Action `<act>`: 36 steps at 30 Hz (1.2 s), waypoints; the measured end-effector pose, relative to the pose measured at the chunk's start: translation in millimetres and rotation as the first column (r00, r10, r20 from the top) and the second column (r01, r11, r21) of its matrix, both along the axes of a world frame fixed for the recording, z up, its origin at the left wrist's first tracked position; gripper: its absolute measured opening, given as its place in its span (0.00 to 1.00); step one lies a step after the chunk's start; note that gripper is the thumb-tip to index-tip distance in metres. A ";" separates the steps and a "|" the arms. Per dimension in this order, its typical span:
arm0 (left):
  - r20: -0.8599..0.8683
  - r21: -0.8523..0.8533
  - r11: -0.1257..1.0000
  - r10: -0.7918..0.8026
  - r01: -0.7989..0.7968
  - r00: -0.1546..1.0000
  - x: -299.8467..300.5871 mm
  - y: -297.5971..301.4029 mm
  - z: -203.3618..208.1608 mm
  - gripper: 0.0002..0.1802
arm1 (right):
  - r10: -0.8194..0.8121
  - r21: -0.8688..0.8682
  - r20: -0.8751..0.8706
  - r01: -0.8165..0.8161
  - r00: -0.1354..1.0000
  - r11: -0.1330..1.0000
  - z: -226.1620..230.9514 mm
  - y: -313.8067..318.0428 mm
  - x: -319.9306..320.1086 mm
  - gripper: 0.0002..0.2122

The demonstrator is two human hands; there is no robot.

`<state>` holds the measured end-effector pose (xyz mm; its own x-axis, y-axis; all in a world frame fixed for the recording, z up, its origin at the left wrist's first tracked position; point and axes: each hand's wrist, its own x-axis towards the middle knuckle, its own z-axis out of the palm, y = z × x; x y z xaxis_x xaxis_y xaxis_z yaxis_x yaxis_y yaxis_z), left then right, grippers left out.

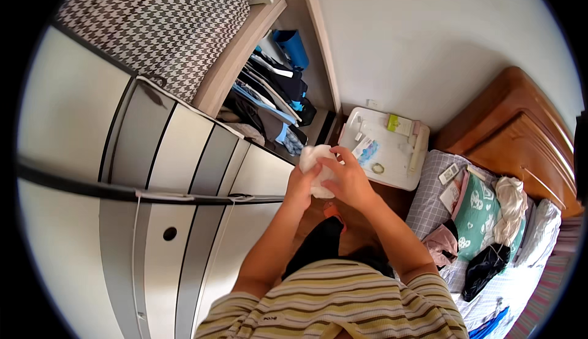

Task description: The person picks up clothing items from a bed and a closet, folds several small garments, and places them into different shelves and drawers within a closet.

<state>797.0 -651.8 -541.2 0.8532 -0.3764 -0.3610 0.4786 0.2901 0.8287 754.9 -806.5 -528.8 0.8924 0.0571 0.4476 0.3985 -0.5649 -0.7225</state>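
Out in front of my body, both hands hold a white, soft-looking bundle [316, 154], perhaps folded cloth; I cannot make out its exact kind. My left hand [299, 187] grips its left side, with the fingers curled behind it. From the right, my right hand [350, 181] presses its fingertips and thumb onto the front of it. Beyond the bundle, clothes [269, 91] hang in the open part of the wardrobe [184, 149].
A white nightstand [392, 177] bears a green-and-white box and small items. On the bed [422, 186], right, lie a green patterned pillow [474, 219] and loose clothes. Striped wardrobe doors fill the left. A houndstooth-patterned thing [159, 20] sits on the upper shelf.
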 end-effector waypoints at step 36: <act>0.202 -0.138 0.814 0.581 -0.565 0.788 493.0 30.5 -73.4 0.27 | 0.033 0.033 -0.313 -0.023 0.949 0.999 -29.5 27.4 584.1 0.09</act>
<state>1290.0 -621.3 -614.6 0.9734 0.1919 -0.1253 0.0103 0.5097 0.8603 1339.0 -779.1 -558.3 0.9862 0.0753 0.1472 0.1646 -0.5341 -0.8292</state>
